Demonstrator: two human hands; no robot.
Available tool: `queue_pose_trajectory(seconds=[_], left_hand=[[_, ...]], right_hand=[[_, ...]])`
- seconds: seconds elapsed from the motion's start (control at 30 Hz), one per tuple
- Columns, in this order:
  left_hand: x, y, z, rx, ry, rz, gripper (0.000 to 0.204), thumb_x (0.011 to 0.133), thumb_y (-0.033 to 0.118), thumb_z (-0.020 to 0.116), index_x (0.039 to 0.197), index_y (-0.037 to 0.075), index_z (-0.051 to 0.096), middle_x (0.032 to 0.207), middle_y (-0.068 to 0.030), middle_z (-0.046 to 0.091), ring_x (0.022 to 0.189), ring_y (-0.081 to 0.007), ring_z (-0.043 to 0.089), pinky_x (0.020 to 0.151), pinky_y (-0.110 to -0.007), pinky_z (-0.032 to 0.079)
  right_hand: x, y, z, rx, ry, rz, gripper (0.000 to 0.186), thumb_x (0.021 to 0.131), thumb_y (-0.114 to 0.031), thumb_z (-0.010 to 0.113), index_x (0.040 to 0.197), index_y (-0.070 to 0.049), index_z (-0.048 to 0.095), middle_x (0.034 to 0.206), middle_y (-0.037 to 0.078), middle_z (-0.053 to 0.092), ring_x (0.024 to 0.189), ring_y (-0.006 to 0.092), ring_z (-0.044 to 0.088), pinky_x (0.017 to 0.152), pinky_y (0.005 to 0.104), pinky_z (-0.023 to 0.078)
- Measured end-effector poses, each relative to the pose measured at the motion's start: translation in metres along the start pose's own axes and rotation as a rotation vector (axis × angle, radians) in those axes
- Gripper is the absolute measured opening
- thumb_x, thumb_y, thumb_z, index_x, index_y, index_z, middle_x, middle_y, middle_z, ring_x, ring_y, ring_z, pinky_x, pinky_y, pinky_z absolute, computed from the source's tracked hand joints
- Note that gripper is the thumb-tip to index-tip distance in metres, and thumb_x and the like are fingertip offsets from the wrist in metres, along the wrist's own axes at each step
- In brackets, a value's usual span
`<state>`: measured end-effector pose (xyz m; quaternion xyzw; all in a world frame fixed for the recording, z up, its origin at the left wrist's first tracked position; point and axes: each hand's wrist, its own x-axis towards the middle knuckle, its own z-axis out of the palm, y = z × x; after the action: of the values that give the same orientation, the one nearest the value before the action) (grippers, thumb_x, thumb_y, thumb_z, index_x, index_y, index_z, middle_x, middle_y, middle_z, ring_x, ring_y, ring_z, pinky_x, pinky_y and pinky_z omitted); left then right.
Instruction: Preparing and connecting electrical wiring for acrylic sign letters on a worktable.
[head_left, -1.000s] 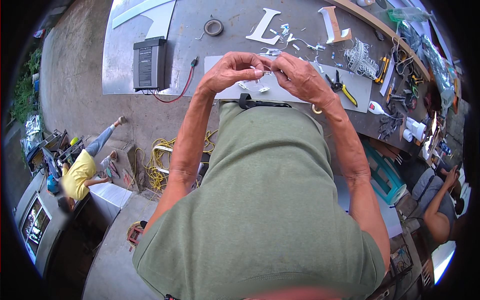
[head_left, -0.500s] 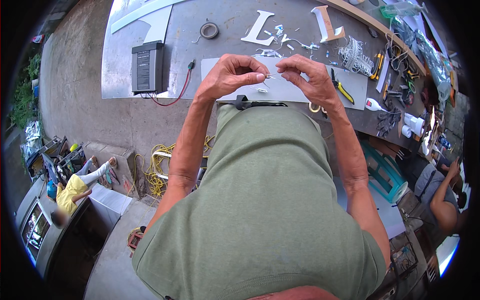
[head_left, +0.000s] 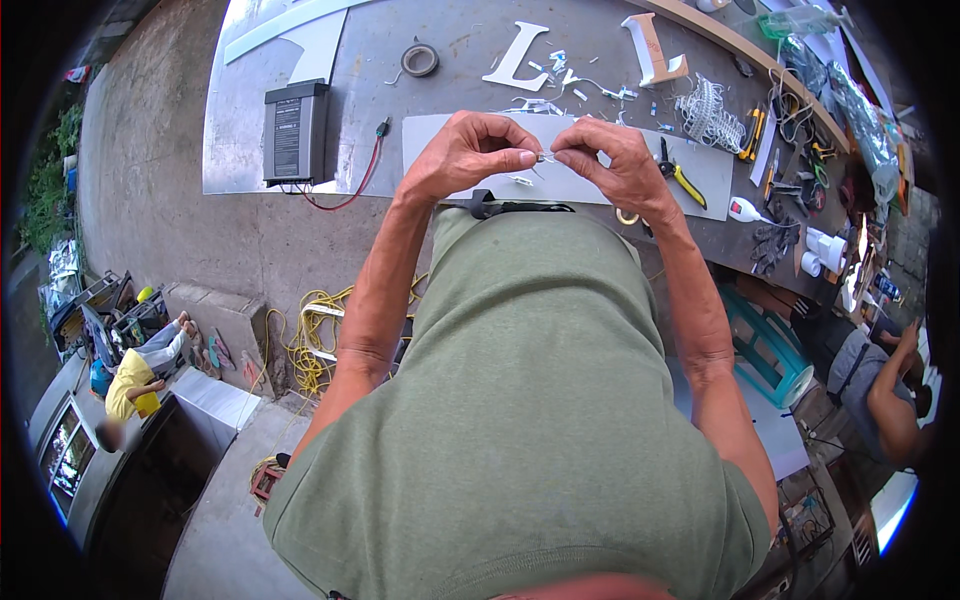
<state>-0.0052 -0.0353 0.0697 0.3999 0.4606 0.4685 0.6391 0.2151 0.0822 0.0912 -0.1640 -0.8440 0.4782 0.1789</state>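
My left hand [head_left: 470, 152] pinches a small piece on a thin wire [head_left: 541, 158] between thumb and forefinger. My right hand [head_left: 612, 160], fingers curled, pinches the wire just to the right of it. Both are over a pale board [head_left: 425, 135] at the near edge of the metal table, with a small white piece [head_left: 520, 180] below my fingertips. Yellow-and-black pliers [head_left: 685, 185] lie right of my right hand. Beyond the board are white cut-out letter shapes [head_left: 515, 55], small white pieces [head_left: 560, 70] and a bundle of white wire [head_left: 708, 115].
A gray box with red cable [head_left: 296, 135] and a tape roll [head_left: 420, 62] lie on the left of the table, tools [head_left: 760, 135] at right. A teal stool [head_left: 770, 350] stands below. Yellow cords [head_left: 305, 340] lie on the floor. Two other people [head_left: 130, 385] [head_left: 885, 400] are at either side.
My hands separated slightly, my right fingers loosening, then came back close with the right pinching again. The person in yellow at the left has moved lower toward the white surface.
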Motion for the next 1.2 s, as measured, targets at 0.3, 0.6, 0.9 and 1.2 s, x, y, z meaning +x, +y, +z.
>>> queue_pose_trajectory(seconds=[0.3, 0.6, 0.9, 1.2], left_hand=[[-0.001, 0.001, -0.001, -0.011, 0.014, -0.011, 0.027, 0.087, 0.022, 0.080, 0.099, -0.001, 0.074, 0.087, -0.0057, 0.072, 0.079, -0.0095, 0.064, 0.071, -0.023, 0.053], [0.000, -0.001, -0.002, 0.007, -0.009, -0.029, 0.024, 0.087, 0.022, 0.079, 0.097, 0.001, 0.075, 0.095, -0.0071, 0.073, 0.080, -0.0075, 0.063, 0.070, -0.022, 0.052], [0.008, 0.011, 0.004, 0.405, 0.225, -0.043, 0.023, 0.089, 0.024, 0.076, 0.096, 0.002, 0.076, 0.080, -0.0038, 0.072, 0.070, -0.0078, 0.061, 0.059, -0.025, 0.049], [0.019, -0.007, 0.001, 0.138, 0.281, -0.093, 0.026, 0.090, 0.024, 0.076, 0.100, -0.001, 0.073, 0.082, -0.0059, 0.069, 0.075, -0.0119, 0.063, 0.066, -0.028, 0.054]], right_hand=[[0.001, -0.003, 0.002, 0.018, -0.012, 0.061, 0.012, 0.090, -0.010, 0.072, 0.099, -0.003, 0.070, 0.084, 0.004, 0.066, 0.069, 0.0131, 0.059, 0.061, 0.0288, 0.049], [-0.001, -0.006, 0.001, 0.024, -0.047, 0.121, 0.010, 0.090, -0.010, 0.070, 0.095, -0.003, 0.066, 0.081, 0.005, 0.064, 0.068, 0.0135, 0.060, 0.061, 0.0293, 0.050], [0.000, -0.011, 0.005, -0.310, 0.022, -0.139, 0.009, 0.087, -0.005, 0.068, 0.092, -0.003, 0.061, 0.081, 0.007, 0.059, 0.070, 0.0191, 0.061, 0.063, 0.0335, 0.051], [-0.013, 0.006, 0.019, 0.111, 0.029, 0.392, 0.013, 0.093, -0.006, 0.064, 0.106, -0.002, 0.065, 0.094, 0.004, 0.068, 0.077, 0.0105, 0.063, 0.062, 0.0257, 0.049]])
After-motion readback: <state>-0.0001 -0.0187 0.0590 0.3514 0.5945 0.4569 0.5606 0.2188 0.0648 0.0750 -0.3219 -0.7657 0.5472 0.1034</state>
